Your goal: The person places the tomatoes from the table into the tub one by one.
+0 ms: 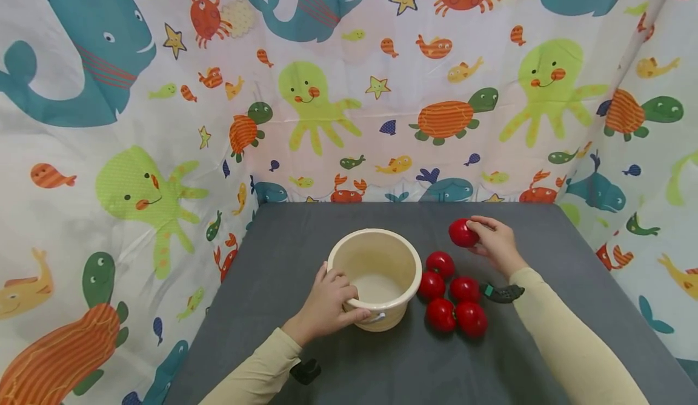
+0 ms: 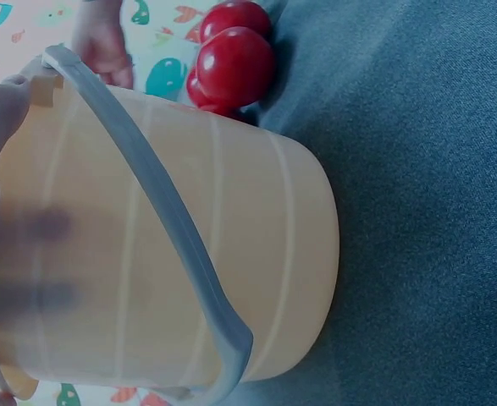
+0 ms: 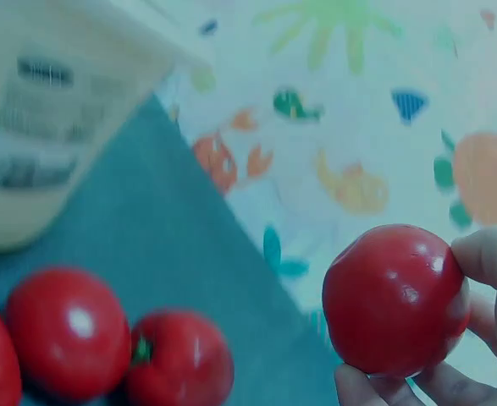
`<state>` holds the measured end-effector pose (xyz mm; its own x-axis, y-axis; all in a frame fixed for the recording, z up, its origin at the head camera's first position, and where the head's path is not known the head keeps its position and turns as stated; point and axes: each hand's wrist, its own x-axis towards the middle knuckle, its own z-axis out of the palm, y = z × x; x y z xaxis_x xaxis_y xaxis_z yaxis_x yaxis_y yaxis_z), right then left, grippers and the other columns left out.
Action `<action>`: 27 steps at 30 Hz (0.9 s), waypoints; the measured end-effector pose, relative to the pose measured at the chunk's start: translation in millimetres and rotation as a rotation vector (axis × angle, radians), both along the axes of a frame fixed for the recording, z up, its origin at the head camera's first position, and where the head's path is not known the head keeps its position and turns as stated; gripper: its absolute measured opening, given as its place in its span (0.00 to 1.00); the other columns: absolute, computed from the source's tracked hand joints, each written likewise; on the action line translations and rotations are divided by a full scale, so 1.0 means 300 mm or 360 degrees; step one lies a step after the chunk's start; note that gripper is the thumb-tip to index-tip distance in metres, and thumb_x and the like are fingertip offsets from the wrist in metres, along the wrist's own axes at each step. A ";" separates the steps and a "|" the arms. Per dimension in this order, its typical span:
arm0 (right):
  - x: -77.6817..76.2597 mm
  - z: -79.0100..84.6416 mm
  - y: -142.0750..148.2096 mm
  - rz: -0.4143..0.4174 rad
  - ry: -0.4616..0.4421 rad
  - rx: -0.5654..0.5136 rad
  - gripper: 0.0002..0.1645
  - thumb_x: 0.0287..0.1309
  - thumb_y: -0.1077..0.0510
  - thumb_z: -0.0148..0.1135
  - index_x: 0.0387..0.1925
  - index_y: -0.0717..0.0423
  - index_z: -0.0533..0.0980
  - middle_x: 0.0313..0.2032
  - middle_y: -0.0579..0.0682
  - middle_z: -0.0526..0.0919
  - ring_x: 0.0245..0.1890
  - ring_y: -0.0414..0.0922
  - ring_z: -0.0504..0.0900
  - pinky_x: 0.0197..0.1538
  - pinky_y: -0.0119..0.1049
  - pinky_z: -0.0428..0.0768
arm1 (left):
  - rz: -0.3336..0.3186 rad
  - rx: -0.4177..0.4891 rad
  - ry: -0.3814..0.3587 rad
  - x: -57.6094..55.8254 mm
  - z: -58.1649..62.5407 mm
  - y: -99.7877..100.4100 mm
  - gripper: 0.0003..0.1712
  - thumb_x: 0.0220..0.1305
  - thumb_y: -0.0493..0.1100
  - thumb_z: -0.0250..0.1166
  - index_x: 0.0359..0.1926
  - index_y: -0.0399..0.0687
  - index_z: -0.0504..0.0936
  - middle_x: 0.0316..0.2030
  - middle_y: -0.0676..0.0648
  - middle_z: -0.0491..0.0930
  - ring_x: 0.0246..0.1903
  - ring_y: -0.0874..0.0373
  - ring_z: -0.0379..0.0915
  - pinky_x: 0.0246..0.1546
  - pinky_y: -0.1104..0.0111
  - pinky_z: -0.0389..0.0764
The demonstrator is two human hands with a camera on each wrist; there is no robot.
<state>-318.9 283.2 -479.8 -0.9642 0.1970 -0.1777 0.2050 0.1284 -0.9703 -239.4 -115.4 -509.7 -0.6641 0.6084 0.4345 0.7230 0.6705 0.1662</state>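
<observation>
A cream plastic bucket point(image 1: 376, 317) with a grey handle point(image 2: 159, 190) stands upright on the table, and its inside looks bare. My left hand point(image 1: 332, 299) grips its near-left rim, fingers over the edge and thumb outside. Between the thumb and fingers of my right hand point(image 1: 496, 244) is a red tomato point(image 3: 396, 300), raised beyond a group of others. Several more red tomatoes point(image 1: 440, 315) lie close together on the table just right of the bucket; one shows a green stem point(image 3: 141, 348) in the right wrist view.
The dark grey table point(image 1: 294, 229) is enclosed at the back and sides by a white curtain point(image 1: 360, 168) printed with sea animals. A black wrist strap point(image 1: 504, 293) hangs at my right wrist, close to the tomatoes.
</observation>
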 end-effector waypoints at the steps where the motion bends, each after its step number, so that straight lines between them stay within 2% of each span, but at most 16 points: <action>1: 0.001 0.021 -0.016 0.0023 0.0011 -0.0008 0.41 0.71 0.41 0.57 0.75 0.57 0.62 0.73 0.63 0.64 0.47 0.42 0.80 0.47 0.38 0.88 | -0.0001 0.0004 0.0000 -0.001 -0.001 -0.001 0.21 0.57 0.67 0.68 0.27 0.57 0.81 0.31 0.54 0.79 0.50 0.52 0.73 0.66 0.29 0.60; 3: 0.001 0.058 -0.050 0.0060 0.0028 -0.0016 0.40 0.71 0.42 0.58 0.75 0.57 0.63 0.73 0.63 0.65 0.41 0.37 0.79 0.47 0.38 0.88 | -0.0008 0.0015 0.0019 -0.002 -0.002 -0.002 0.21 0.57 0.67 0.69 0.26 0.58 0.81 0.31 0.54 0.79 0.50 0.52 0.73 0.66 0.28 0.61; 6: 0.005 0.100 -0.105 0.0118 0.0046 0.0009 0.38 0.71 0.43 0.57 0.74 0.57 0.63 0.72 0.65 0.67 0.42 0.37 0.80 0.50 0.41 0.87 | -0.0019 0.0028 0.0039 -0.004 -0.005 -0.002 0.21 0.56 0.67 0.69 0.26 0.57 0.81 0.31 0.53 0.79 0.49 0.52 0.73 0.65 0.28 0.61; 10: 0.013 0.139 -0.181 0.0199 0.0066 0.0066 0.36 0.72 0.45 0.57 0.74 0.57 0.65 0.70 0.66 0.71 0.51 0.47 0.82 0.53 0.45 0.86 | -0.0012 0.0018 0.0029 -0.003 -0.004 -0.001 0.21 0.56 0.67 0.69 0.27 0.57 0.81 0.31 0.53 0.79 0.50 0.51 0.74 0.66 0.29 0.60; 13: 0.028 0.161 -0.238 0.0278 0.0072 0.0080 0.34 0.72 0.47 0.58 0.73 0.56 0.66 0.69 0.66 0.72 0.60 0.57 0.80 0.54 0.46 0.85 | 0.0001 0.0007 0.0015 0.001 -0.001 -0.001 0.22 0.56 0.68 0.69 0.27 0.57 0.81 0.32 0.53 0.80 0.51 0.51 0.74 0.67 0.29 0.60; 15: 0.040 0.174 -0.271 0.0334 0.0079 0.0066 0.33 0.72 0.48 0.58 0.72 0.56 0.67 0.69 0.66 0.72 0.63 0.60 0.78 0.55 0.47 0.84 | 0.0004 0.0009 0.0003 0.003 0.000 -0.001 0.22 0.56 0.68 0.69 0.27 0.57 0.81 0.31 0.53 0.80 0.51 0.51 0.74 0.67 0.29 0.60; 20: 0.074 0.190 -0.341 0.0464 0.0109 0.0043 0.32 0.72 0.51 0.59 0.72 0.57 0.67 0.69 0.66 0.72 0.66 0.63 0.75 0.59 0.53 0.82 | 0.0002 0.0012 -0.0041 0.004 0.002 -0.001 0.21 0.57 0.67 0.69 0.27 0.57 0.82 0.31 0.53 0.80 0.51 0.51 0.73 0.67 0.28 0.59; 27: 0.098 0.177 -0.426 0.0562 0.0105 0.0013 0.29 0.69 0.56 0.61 0.69 0.58 0.70 0.67 0.66 0.74 0.63 0.63 0.78 0.54 0.53 0.84 | 0.0005 0.0000 -0.0049 0.001 0.006 0.001 0.20 0.58 0.66 0.68 0.28 0.58 0.83 0.32 0.52 0.80 0.52 0.51 0.72 0.67 0.28 0.59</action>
